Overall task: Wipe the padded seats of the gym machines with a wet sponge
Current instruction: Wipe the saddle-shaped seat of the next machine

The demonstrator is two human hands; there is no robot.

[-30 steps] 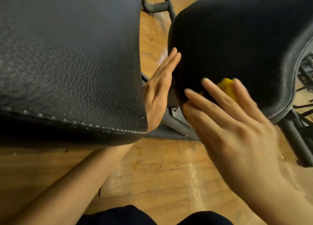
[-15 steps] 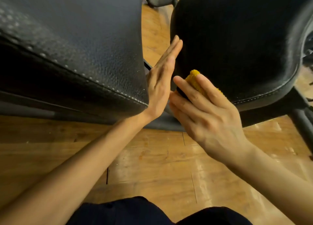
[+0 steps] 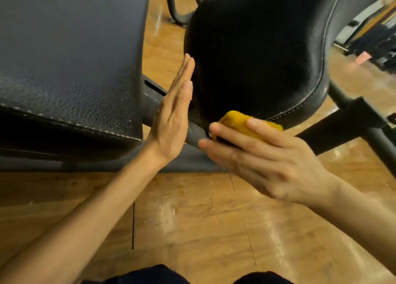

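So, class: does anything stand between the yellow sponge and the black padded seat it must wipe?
Nothing visible does. The right hand presses the yellow sponge against the black padded seat at its lower edge. The left hand lies flat on the seat's side, clear of the sponge.

Yellow sponge (image 3: 242, 123) against black seat (image 3: 257, 54) edge
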